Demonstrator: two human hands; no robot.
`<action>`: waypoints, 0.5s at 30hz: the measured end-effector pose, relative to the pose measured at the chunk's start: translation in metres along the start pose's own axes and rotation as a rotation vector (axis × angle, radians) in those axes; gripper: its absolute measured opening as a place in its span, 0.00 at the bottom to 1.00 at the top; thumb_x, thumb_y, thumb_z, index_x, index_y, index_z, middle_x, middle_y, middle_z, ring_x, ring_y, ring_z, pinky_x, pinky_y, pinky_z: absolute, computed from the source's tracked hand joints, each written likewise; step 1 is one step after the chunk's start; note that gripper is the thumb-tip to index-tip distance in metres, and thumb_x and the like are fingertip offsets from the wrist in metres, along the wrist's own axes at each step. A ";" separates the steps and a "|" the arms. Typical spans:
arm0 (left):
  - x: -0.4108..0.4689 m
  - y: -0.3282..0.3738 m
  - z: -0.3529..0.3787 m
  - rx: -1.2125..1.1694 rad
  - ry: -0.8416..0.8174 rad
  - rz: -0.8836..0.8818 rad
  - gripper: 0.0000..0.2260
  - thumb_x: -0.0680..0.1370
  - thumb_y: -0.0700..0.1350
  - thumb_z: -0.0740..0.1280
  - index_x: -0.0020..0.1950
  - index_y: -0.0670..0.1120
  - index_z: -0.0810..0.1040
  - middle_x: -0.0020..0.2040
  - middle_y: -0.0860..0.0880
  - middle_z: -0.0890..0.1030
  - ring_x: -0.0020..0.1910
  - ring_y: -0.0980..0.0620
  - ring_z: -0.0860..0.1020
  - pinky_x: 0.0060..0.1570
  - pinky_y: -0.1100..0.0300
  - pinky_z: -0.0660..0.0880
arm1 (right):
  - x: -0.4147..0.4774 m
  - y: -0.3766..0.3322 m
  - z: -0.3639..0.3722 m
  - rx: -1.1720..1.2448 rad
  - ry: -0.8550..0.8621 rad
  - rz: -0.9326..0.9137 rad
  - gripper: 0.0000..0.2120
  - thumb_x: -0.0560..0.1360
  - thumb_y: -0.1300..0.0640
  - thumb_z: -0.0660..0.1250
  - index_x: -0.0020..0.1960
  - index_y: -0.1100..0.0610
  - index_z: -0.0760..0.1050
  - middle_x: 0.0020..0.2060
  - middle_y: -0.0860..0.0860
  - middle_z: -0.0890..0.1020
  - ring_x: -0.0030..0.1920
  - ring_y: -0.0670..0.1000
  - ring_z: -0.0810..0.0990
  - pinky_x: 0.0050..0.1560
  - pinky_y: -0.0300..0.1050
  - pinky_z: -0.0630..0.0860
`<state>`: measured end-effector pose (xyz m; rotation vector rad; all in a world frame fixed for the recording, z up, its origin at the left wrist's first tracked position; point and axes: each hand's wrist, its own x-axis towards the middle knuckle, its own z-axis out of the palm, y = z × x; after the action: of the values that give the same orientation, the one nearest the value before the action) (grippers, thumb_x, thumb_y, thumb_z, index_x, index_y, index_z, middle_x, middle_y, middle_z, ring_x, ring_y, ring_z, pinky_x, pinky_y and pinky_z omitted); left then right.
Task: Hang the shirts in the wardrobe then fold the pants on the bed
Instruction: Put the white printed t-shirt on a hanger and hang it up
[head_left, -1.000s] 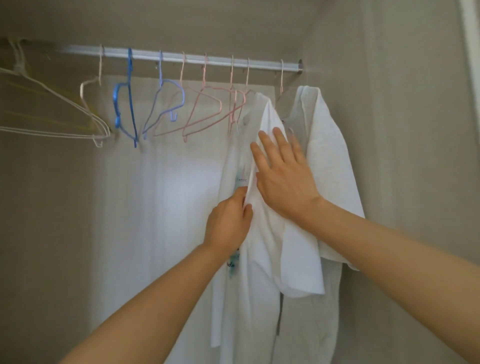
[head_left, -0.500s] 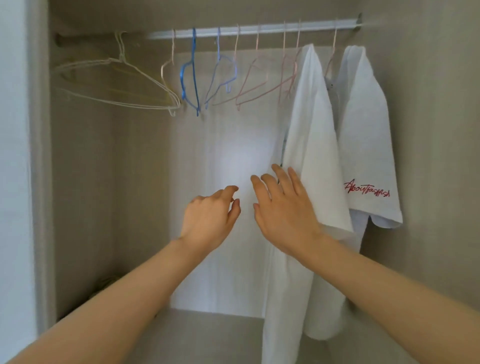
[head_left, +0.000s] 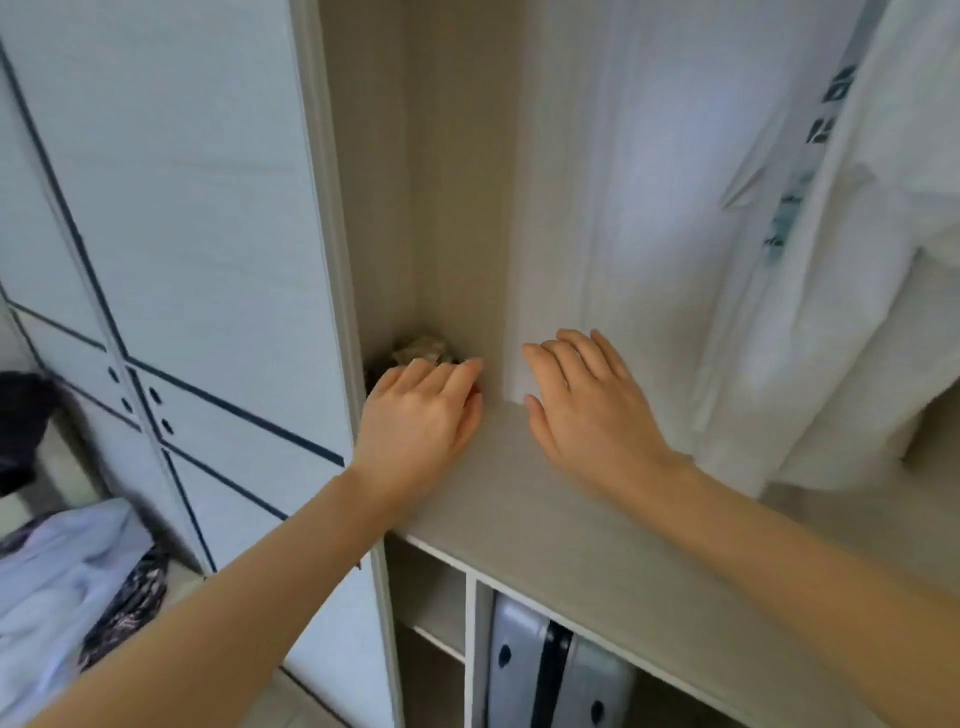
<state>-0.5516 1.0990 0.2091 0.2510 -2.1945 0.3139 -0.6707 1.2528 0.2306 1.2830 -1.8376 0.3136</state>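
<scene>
Low at the left, a pile of clothes (head_left: 57, 587) is lying crumpled, probably the next garments to fetch. It is sitting down and leftward of both hands. Over the wardrobe shelf (head_left: 545, 519), the left hand (head_left: 421, 415) and right hand (head_left: 587, 410) are hovering apart, fingers relaxed, gripping nothing, the left nearer that pile. Beyond, at the right, white shirts (head_left: 831, 312) are hanging.

I am reaching both bare arms forward, palms down. My left hand (head_left: 423, 415) is hanging with fingers loosely curled, and my right hand (head_left: 587, 410) is spreading relaxed fingers, gripping nothing.
</scene>
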 end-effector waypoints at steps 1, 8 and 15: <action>-0.018 -0.005 -0.001 0.008 -0.050 -0.016 0.13 0.82 0.48 0.60 0.59 0.45 0.80 0.45 0.48 0.84 0.43 0.46 0.80 0.42 0.53 0.77 | -0.007 -0.013 0.009 0.043 -0.012 -0.024 0.20 0.75 0.53 0.58 0.62 0.62 0.75 0.54 0.57 0.80 0.61 0.61 0.76 0.66 0.59 0.69; -0.141 -0.037 -0.008 0.079 -0.263 -0.211 0.12 0.82 0.47 0.60 0.55 0.45 0.82 0.45 0.48 0.83 0.43 0.44 0.80 0.44 0.51 0.77 | -0.054 -0.105 0.055 0.321 -0.220 -0.130 0.20 0.78 0.53 0.57 0.65 0.62 0.72 0.58 0.58 0.78 0.66 0.60 0.72 0.67 0.57 0.69; -0.237 -0.078 -0.015 0.099 -0.257 -0.425 0.09 0.78 0.42 0.66 0.56 0.42 0.83 0.44 0.46 0.85 0.42 0.43 0.81 0.42 0.52 0.77 | -0.073 -0.198 0.101 0.491 -0.374 -0.240 0.18 0.78 0.54 0.60 0.65 0.62 0.72 0.57 0.57 0.78 0.64 0.59 0.73 0.65 0.54 0.71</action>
<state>-0.3769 1.0455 0.0387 0.8380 -2.3060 0.1576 -0.5419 1.1498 0.0647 1.9946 -1.9514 0.4332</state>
